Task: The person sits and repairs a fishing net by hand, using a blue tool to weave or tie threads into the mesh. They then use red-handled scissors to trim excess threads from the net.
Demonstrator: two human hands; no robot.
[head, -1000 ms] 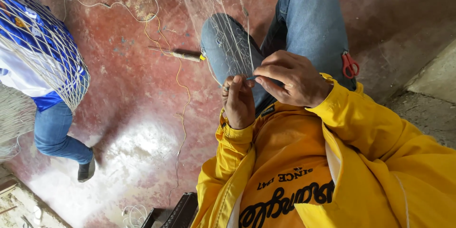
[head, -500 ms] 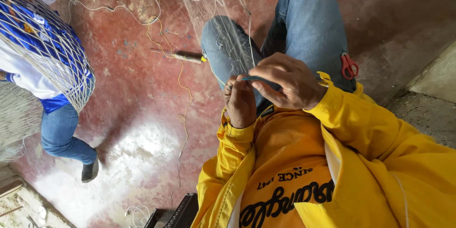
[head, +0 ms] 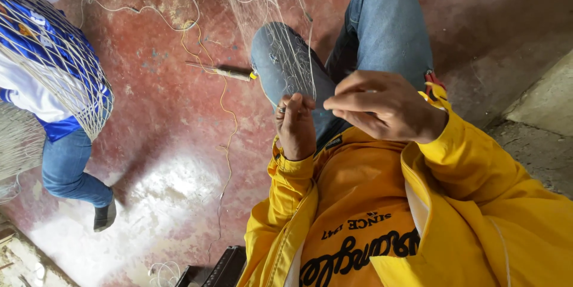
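Observation:
A thin white net hangs down from above and drapes over my left knee, which is in blue jeans. My left hand is closed around a few of its strands just below the knee. My right hand is beside it, a little higher, with thumb and fingers pinched on a fine thread that runs towards the left hand. Both arms are in yellow jacket sleeves. Whether the right hand also holds a small tool is hidden by the fingers.
Another person in a blue-and-white shirt and jeans stands at the left, draped in netting. A thin stick-like tool and a yellow cord lie on the red floor. A concrete step rises at the right.
My right hand has drawn slightly up and away from the left hand, and the dark thin piece seen between its fingers before is out of sight. The person at the left has shifted a little.

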